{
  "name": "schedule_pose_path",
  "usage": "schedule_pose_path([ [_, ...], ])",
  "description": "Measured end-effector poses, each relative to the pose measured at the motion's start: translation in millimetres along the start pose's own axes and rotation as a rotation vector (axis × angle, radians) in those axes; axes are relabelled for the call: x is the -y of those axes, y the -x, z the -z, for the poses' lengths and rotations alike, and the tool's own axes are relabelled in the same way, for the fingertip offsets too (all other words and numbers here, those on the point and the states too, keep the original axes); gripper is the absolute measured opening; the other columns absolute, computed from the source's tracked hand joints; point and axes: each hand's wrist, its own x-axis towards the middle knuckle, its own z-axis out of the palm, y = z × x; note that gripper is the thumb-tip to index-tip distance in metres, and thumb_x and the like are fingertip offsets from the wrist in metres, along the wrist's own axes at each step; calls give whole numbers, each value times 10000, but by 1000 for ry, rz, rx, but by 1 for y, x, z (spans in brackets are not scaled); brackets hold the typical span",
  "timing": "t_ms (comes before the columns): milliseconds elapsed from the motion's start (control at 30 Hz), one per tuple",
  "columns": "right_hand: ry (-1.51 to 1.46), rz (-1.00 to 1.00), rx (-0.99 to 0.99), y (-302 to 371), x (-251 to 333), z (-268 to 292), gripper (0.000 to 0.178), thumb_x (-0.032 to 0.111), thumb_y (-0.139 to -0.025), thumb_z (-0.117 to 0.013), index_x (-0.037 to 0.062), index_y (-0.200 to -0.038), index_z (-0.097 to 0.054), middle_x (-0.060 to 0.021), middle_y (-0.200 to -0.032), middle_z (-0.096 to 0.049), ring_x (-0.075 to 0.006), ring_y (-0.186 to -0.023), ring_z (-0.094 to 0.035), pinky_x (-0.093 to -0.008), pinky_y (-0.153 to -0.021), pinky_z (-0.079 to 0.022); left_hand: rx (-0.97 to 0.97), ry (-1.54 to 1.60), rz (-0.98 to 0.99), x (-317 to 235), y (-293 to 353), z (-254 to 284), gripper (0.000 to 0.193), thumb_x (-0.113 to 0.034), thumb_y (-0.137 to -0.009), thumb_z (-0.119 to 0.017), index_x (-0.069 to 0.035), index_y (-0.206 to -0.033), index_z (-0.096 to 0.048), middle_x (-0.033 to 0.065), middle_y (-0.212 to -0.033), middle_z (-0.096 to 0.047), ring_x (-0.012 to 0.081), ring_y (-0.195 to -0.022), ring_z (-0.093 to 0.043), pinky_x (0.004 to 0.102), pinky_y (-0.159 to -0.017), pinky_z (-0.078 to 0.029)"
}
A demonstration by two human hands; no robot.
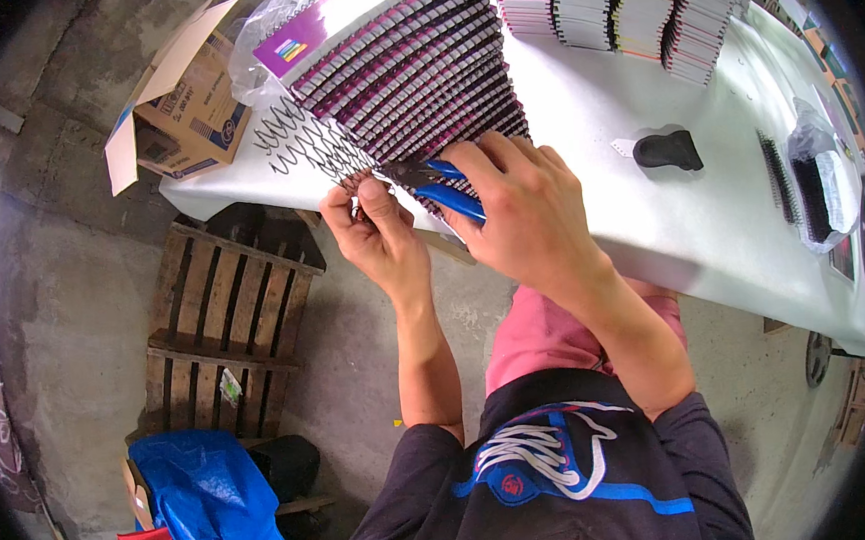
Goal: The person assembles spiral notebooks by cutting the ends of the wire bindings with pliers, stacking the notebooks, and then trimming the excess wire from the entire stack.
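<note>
Over the front edge of the table, my right hand (530, 203) is closed around pliers with blue handles (460, 202). Their dark jaws point left, close to my left fingertips. My left hand (386, 241) pinches the end of a thin dark spiral binding coil (354, 175) between thumb and fingers; the fingertips partly hide it. Several more loose coil ends (293, 139) stick out to the left from a stack of spiral-bound notebooks (408, 66). The stack has a purple and white cover on top, and my hands are at its near end.
More notebook stacks (584, 3) stand at the back right. A black object (667, 151) lies on the white table (608, 197), with black coils in a plastic bag (820, 183) farther right. An open cardboard box (191, 121) is at the left. Below are a wooden pallet (224, 305) and a blue tarp (203, 502).
</note>
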Motion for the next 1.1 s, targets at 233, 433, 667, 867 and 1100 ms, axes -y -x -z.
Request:
schedule_pose_path([
  [233, -51, -41, 15, 5, -10, -8, 392, 194, -641, -733, 133, -992, -571, -47, -822, -574, -234, -789, -600, -373, -675, -425, -17, -67, -11, -4, -3, 0, 224, -240, -952, -515, -38, -1029, -459, -23, -736, -478, 0, -537, -372, 159, -417, -268],
  [433, 15, 5, -92, -1, -9, 5, 440, 210, -631, -739, 151, -1036, -577, -38, -881, -563, -228, -838, -569, -393, -719, -382, 63, -127, 19, -13, -4, 3, 259, -226, -945, -529, -34, -1108, -468, -27, -758, -477, -1, -541, -360, 153, -427, -260],
  [667, 39, 24, -89, -3, -4, 5, 435, 219, -631, -735, 145, -1028, -573, -39, -889, -559, -221, -842, -563, -392, -708, -375, 81, -81, 40, -17, -4, 4, 239, -218, -947, -525, -34, -1092, -481, -32, -750, -472, -4, -536, -350, 152, -422, -249],
  [867, 52, 21, -58, 0, -3, 12, 411, 221, -636, -730, 144, -1010, -577, -35, -888, -559, -217, -841, -564, -398, -722, -380, 96, -36, 50, -17, -4, 6, 234, -215, -946, -526, -32, -1086, -481, -33, -742, -466, -4, -529, -339, 154, -421, -244],
  [1100, 24, 8, -65, -2, -2, 9, 414, 226, -640, -733, 141, -1014, -577, -34, -879, -558, -219, -836, -563, -401, -729, -381, 91, -74, 59, -15, -4, 8, 236, -214, -948, -523, -28, -1086, -477, -31, -746, -465, -1, -536, -345, 156, -424, -249],
])
